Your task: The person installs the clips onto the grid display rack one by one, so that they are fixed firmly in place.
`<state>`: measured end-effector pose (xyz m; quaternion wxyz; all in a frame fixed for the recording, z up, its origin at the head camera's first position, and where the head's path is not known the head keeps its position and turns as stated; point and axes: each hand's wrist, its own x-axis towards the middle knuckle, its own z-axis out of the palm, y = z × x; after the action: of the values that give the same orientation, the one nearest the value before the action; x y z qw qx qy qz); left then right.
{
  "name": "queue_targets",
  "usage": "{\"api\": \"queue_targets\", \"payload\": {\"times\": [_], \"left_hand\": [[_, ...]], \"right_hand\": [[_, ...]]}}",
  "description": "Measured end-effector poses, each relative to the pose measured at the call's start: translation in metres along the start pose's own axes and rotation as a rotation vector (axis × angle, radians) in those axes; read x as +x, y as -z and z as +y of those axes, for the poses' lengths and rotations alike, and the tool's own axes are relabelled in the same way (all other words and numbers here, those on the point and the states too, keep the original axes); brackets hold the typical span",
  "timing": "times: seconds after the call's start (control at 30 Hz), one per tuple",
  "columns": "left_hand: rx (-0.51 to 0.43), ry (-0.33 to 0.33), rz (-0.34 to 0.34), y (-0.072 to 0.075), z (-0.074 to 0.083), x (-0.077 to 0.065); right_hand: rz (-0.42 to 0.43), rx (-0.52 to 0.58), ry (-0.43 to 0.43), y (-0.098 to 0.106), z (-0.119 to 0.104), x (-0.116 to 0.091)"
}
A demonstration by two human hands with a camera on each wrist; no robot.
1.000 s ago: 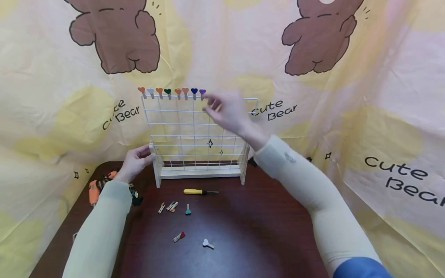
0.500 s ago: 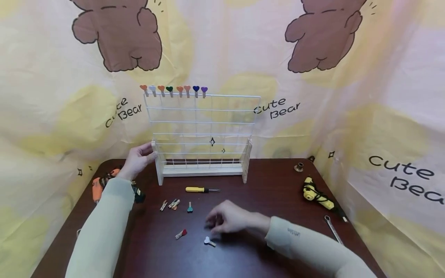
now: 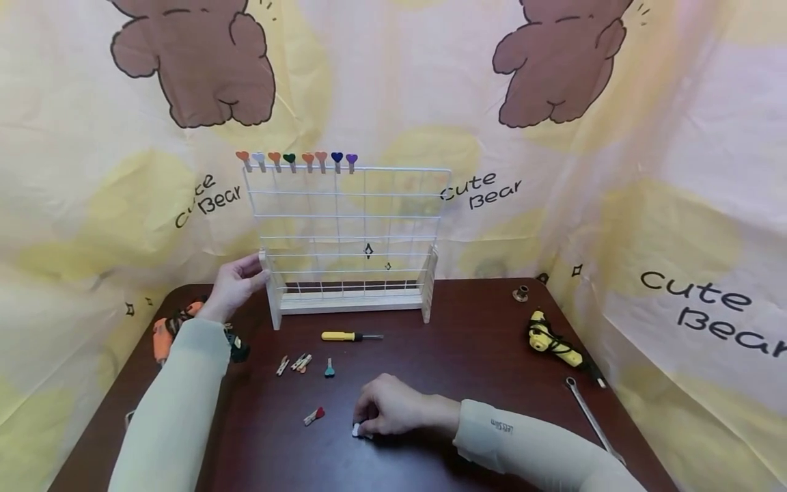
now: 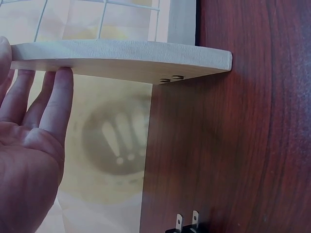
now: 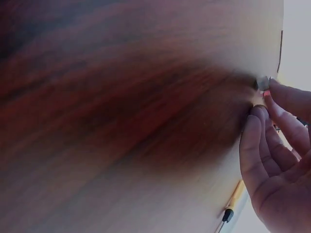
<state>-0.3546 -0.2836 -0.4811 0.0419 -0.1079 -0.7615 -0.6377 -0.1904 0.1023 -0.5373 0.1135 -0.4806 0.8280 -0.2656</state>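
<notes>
A white wire grid rack on a wooden stand [image 3: 350, 301] stands at the back, with a row of heart clothespins along the left part of its top wire. My left hand [image 3: 236, 287] holds the stand's left wooden side [image 4: 121, 51], fingertips against its outer face in the left wrist view. Low over the table, my right hand [image 3: 390, 406] pinches a white heart clothespin [image 3: 356, 430] between thumb and fingers; most of the clip is hidden. To its left lie a red heart clothespin [image 3: 314, 416], a teal one [image 3: 329, 369] and several others.
A yellow-handled screwdriver [image 3: 341, 336] lies before the rack. On the right are a yellow glue gun [image 3: 547, 339] with a wrapped cord, a wrench [image 3: 593, 418] and a small brass fitting [image 3: 520, 294]. An orange tool [image 3: 162, 338] is partly hidden behind the left arm.
My right hand has come down from the rack's top wire, beside the purple heart clothespin, to the table and taken hold of the white heart clothespin. The left hand stays on the stand.
</notes>
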Motion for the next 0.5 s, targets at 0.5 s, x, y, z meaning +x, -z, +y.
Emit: {"api": "queue_targets", "payload": {"times": [0.5], "left_hand": [[0.048, 0.022, 0.001, -0.001, 0.005, -0.003]], "right_hand": [[0.177, 0.387, -0.147, 0.024, 0.014, 0.003]]}}
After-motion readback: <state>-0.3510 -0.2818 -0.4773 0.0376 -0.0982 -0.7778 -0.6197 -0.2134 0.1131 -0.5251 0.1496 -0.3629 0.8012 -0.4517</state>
